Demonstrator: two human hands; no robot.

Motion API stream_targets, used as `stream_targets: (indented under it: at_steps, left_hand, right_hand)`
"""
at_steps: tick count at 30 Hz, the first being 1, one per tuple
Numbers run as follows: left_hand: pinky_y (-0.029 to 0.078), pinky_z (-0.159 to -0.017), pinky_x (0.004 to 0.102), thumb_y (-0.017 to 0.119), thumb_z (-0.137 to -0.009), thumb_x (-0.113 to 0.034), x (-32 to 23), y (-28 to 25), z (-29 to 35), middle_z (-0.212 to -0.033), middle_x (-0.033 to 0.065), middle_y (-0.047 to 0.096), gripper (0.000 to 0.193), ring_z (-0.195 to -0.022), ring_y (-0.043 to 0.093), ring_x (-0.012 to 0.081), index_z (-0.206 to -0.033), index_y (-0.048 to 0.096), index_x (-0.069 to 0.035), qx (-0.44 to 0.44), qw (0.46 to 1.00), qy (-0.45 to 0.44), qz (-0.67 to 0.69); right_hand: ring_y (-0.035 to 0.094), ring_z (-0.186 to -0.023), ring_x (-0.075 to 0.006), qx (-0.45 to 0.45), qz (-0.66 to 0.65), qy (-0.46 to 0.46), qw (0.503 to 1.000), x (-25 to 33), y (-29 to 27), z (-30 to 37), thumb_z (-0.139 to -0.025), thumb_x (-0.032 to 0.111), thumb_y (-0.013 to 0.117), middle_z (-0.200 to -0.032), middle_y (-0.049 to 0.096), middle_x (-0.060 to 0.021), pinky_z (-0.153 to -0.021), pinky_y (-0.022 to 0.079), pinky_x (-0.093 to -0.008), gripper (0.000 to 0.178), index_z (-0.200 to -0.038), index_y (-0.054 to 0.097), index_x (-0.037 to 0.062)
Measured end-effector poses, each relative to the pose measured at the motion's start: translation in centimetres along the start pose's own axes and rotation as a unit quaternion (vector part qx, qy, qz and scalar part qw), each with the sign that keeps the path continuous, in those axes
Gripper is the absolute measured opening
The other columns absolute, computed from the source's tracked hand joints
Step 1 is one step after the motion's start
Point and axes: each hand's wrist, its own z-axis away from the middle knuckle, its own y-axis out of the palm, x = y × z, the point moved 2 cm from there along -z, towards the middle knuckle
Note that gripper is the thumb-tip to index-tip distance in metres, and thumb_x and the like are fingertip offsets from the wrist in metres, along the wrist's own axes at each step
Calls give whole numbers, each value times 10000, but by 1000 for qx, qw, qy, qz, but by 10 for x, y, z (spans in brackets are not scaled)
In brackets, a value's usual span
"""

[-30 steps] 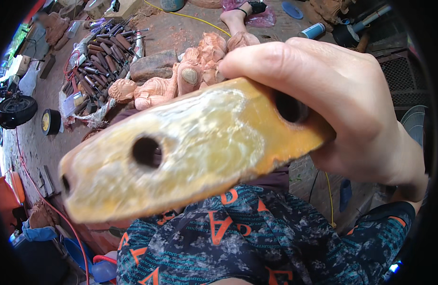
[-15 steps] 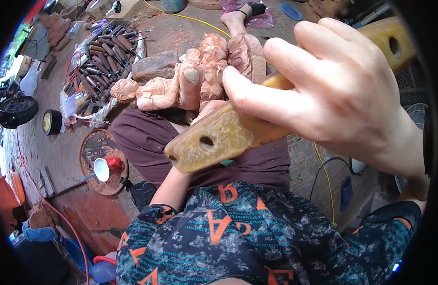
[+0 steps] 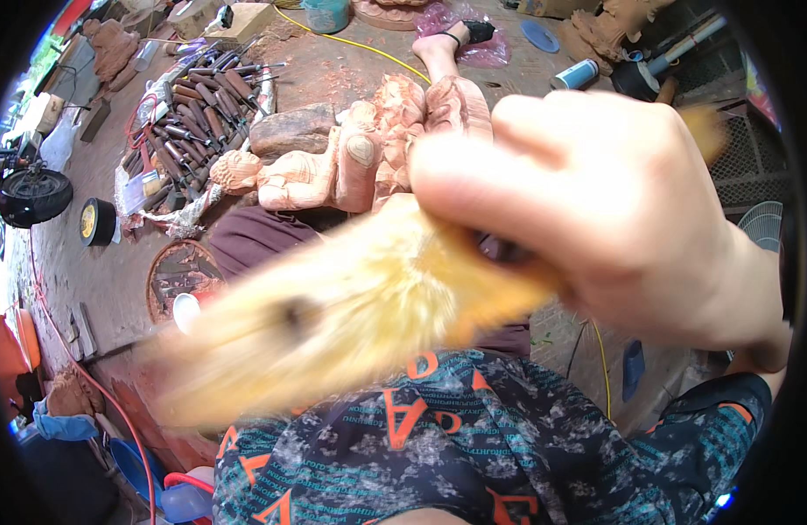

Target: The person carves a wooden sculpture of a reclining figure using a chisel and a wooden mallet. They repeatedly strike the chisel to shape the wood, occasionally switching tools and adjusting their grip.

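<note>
One hand, the right (image 3: 600,214), was clamped around a long yellow block (image 3: 360,302) with holes through it, the fingers curled tight and the thumb side pressed along its upper edge. The block slanted across the view above the patterned shirt (image 3: 508,437), its near end at lower left blurred. The left hand could not be made out, so its state could not be told. Beyond the block a carved wooden figure (image 3: 300,179) lay on its side, a rough chunk of wood (image 3: 291,131) beside it. On the floor (image 3: 342,70), scattered with shavings, a heap of wood-handled tools (image 3: 202,114) lay to the left, near a black roll of tape (image 3: 97,221). A yellow cord (image 3: 355,39) curved across the floor, and a black wheel (image 3: 38,197) stood at the far left.
</note>
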Motion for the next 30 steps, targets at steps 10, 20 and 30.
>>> stream_targets:
  at_steps: [10,20,30]
  left_hand:
    - [455,-905,361,655,-762,-125,-16,-36,1,-1038,144,564,333,-1043,574,263,-1055,553,-6,9,1000,-6,10]
    - [460,-917,318,624,-875,-201,2,-48,27,-1140,128,599,369,-1024,601,202,-1177,532,-12,20,993,-46,110]
    - [520,-458,252,595,-889,-95,99,-343,-76,-785,112,606,626,-576,621,177,-1366,200,-8,-346,867,-334,-130]
  right_hand:
    - [437,-578,-212,-36,134,-34,990,16,-8,-1,-695,128,567,-689,411,-55,-502,346,-321,262,-954,601,115]
    - [509,-631,-293,55,-195,124,971,7,47,25,-582,9,642,-701,475,-98,-540,393,-392,433,-1002,568,84]
    - [504,-633,-79,-27,-671,506,541,43,169,65,-748,-37,666,-740,537,-10,-584,436,-226,406,-1113,497,13]
